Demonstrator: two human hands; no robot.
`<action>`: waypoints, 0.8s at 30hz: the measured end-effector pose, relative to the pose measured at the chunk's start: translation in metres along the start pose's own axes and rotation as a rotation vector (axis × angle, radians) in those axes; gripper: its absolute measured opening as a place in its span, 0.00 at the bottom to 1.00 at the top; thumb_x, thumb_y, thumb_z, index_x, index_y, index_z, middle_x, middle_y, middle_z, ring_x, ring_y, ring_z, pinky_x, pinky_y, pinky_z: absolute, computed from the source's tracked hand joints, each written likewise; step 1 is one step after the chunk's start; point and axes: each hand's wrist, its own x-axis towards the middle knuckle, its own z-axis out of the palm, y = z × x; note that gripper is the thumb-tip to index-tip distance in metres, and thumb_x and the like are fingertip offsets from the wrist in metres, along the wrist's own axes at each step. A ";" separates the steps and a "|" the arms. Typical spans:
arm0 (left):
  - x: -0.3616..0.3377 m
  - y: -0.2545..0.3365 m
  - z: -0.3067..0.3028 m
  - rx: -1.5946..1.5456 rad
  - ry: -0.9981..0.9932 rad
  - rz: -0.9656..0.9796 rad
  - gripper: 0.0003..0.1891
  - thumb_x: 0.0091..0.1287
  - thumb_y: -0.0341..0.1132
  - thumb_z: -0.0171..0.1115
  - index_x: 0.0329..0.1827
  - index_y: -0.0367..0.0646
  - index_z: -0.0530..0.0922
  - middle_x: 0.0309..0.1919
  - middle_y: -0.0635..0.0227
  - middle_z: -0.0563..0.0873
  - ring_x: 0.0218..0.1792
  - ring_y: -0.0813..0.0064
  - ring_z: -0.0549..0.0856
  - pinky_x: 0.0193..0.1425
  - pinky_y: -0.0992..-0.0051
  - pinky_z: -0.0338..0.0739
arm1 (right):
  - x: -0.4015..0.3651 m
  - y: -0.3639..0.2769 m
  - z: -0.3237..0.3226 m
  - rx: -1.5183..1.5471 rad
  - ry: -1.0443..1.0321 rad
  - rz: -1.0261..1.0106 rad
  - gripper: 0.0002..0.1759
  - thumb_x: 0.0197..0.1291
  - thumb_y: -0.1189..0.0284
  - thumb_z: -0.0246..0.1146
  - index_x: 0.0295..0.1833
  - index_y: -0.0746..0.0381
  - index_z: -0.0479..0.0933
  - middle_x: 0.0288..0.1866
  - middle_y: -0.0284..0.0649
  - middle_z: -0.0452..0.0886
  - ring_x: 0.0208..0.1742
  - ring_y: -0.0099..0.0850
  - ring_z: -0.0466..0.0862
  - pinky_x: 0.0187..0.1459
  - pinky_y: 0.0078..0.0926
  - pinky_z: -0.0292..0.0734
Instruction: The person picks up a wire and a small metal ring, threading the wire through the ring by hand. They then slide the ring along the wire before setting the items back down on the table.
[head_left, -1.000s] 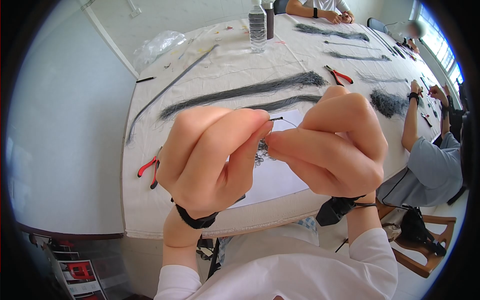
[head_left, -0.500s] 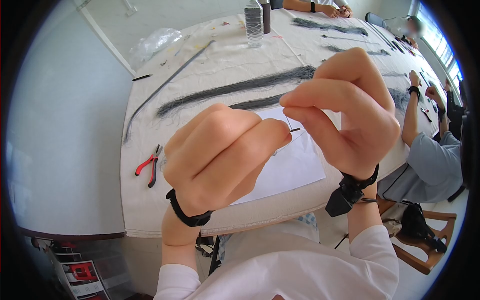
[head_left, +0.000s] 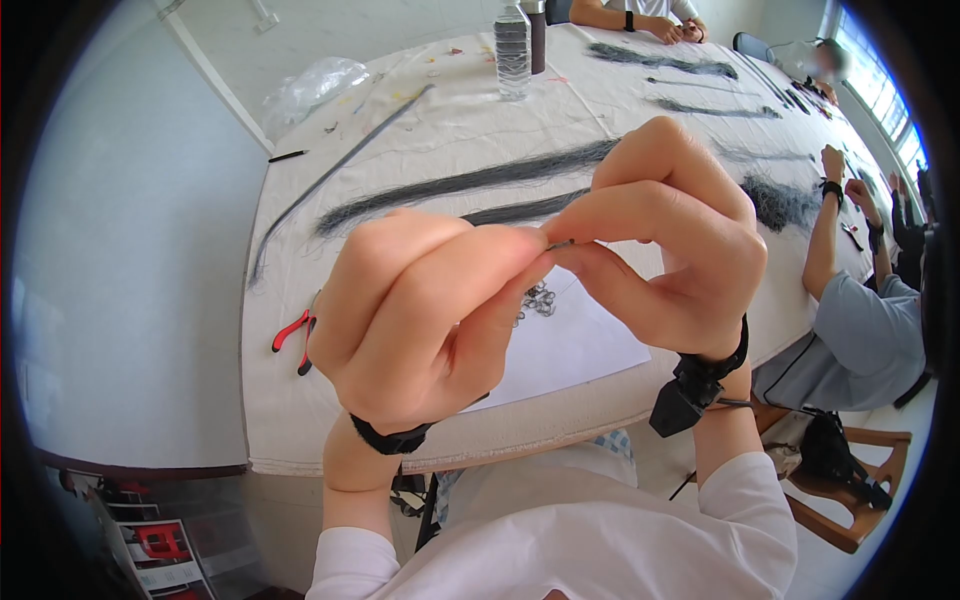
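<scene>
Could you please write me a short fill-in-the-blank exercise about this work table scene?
1. The left hand and right hand pinch a thin dark strand between their ____.
2. The pliers on the table have ____ handles.
3. The small rings lie on a ____ sheet of paper.
4. The water bottle stands ____.
Missing words: fingertips; red; white; upright.

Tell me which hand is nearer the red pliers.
Left. The left hand hangs just right of the red pliers; the right hand is farther right, both pinching a thin strand.
</scene>
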 end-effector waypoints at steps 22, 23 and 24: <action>0.003 -0.006 0.007 -0.036 0.047 0.081 0.12 0.45 0.17 0.72 0.33 0.37 0.83 0.27 0.67 0.79 0.22 0.71 0.79 0.21 0.78 0.70 | -0.006 -0.010 0.004 -0.036 0.059 -0.088 0.14 0.54 0.89 0.59 0.45 0.64 0.73 0.36 0.47 0.80 0.25 0.25 0.73 0.29 0.19 0.70; 0.003 -0.004 0.007 -0.037 0.047 0.081 0.12 0.45 0.17 0.72 0.33 0.37 0.83 0.27 0.67 0.79 0.22 0.71 0.79 0.21 0.78 0.70 | -0.007 -0.007 0.006 -0.058 0.054 -0.137 0.13 0.56 0.90 0.57 0.46 0.66 0.72 0.35 0.48 0.80 0.25 0.26 0.74 0.29 0.20 0.71; 0.004 -0.002 0.007 -0.017 0.019 0.054 0.11 0.45 0.18 0.72 0.32 0.37 0.83 0.27 0.68 0.79 0.21 0.72 0.78 0.21 0.78 0.70 | -0.006 -0.004 0.007 -0.080 0.049 -0.186 0.12 0.57 0.90 0.55 0.47 0.68 0.70 0.33 0.49 0.80 0.25 0.28 0.75 0.30 0.22 0.72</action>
